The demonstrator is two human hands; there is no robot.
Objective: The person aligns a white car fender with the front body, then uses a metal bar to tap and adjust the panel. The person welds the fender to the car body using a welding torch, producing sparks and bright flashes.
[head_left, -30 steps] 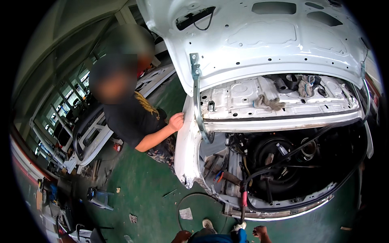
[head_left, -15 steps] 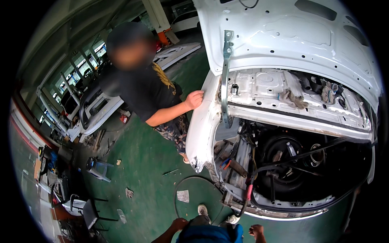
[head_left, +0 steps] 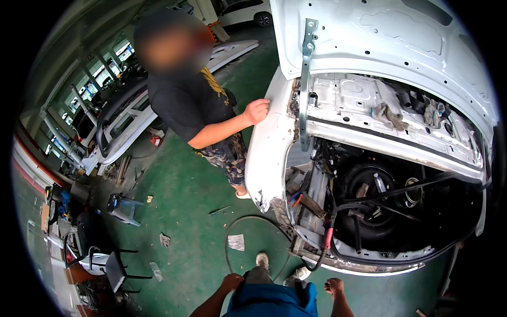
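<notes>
My left hand [head_left: 231, 282] hangs beside my thigh, its fingers curled in and nothing seen in them. Loosely closed, my right hand [head_left: 334, 287] is held low at my other side, below the car's rear edge. Neither hand touches the car. Before me is a white car body [head_left: 262, 158] with its trunk lid [head_left: 364, 31] raised. In the dark trunk well lie a black round tub [head_left: 364, 182], a wire coil [head_left: 413, 194] and a hammer [head_left: 357, 213]. Pliers with red and blue handles [head_left: 296, 200] rest at the well's left side.
A co-worker in a black shirt [head_left: 177, 105] stands left of the car, a hand on its rear fender. A black hose [head_left: 227, 243] loops on the green floor [head_left: 185, 211], and a red-sleeved cable [head_left: 328, 238] crosses the bumper edge. A stool [head_left: 124, 208] and chair [head_left: 117, 272] stand left.
The view has shifted slightly, so the car and co-worker sit a little higher and farther right. More of my forearms shows. Both hands stay low by my sides, and the co-worker's hand stays on the fender.
</notes>
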